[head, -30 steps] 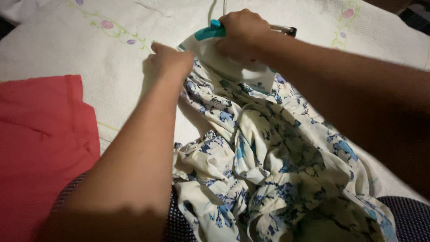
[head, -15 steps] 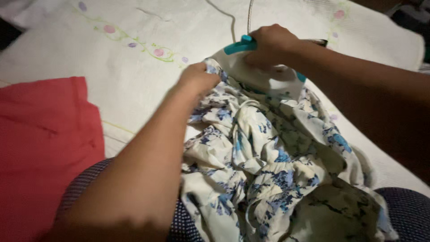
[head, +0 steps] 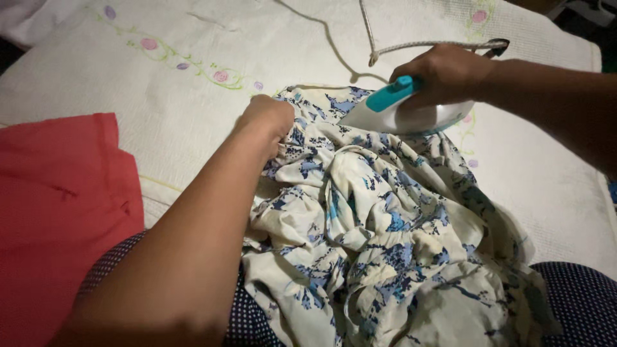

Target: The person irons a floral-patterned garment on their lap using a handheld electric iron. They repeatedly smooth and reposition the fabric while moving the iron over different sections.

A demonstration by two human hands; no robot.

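A crumpled white garment with blue flower print [head: 385,238] lies over my lap and onto a white embroidered bedspread [head: 160,103]. My left hand [head: 267,119] is closed on the garment's upper left edge and holds it down. My right hand [head: 443,74] grips the teal handle of a white clothes iron [head: 402,112], which rests on the garment's top edge, nose pointing left. The iron's braided cord [head: 411,45] runs off behind it toward the top of the view.
A red cloth [head: 58,199] lies flat at the left on the bedspread. Dark dotted fabric [head: 578,295] covers my lap at the bottom. The bedspread's flower embroidery [head: 186,61] runs across the upper left.
The iron has slid to the right along the garment's top edge, uncovering the printed cloth it stood on. My left hand closed on the garment's edge and stayed there.
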